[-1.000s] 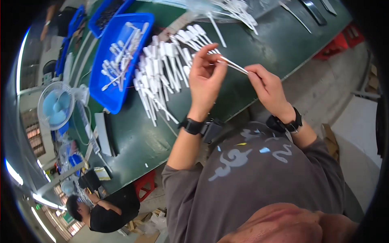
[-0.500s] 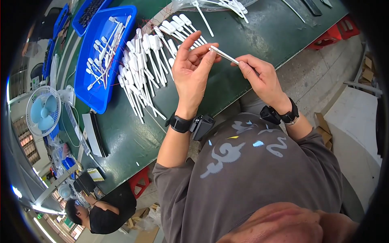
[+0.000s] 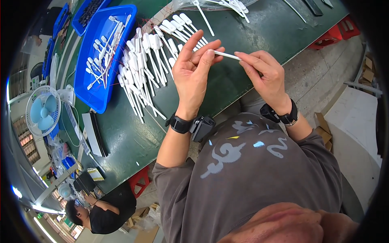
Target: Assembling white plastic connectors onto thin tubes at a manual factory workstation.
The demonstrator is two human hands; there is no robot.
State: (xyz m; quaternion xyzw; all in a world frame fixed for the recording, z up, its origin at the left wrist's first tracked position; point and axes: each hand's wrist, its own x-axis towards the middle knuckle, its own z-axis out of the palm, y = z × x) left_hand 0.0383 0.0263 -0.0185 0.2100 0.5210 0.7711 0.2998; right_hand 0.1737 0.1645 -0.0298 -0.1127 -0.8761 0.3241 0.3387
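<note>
My left hand (image 3: 191, 75) is closed at the thumb and fingers on one end of a thin white plastic stick (image 3: 229, 55); its fingers hide that end. The stick's other end is pinched between the thumb and fingers of my right hand (image 3: 265, 76). Both hands are raised over the near part of the green table (image 3: 133, 135). Left of my left hand lies a pile of white sticks with wide, rounded heads (image 3: 139, 73). Several more like these lie in a row (image 3: 178, 25) just beyond my left fingertips.
A blue tray (image 3: 99, 100) holds several white sticks with thin red wires. At the far edge lies a clear plastic bag (image 3: 184, 5) with white sticks by it. A fan (image 3: 43, 111) stands at left. Red stools (image 3: 326, 39) and a seated person (image 3: 111, 211) are beside the table.
My right hand has shifted slightly right, and its fingers now pinch the stick's end. The stick lies flatter, with its left end further behind my left fingers.
</note>
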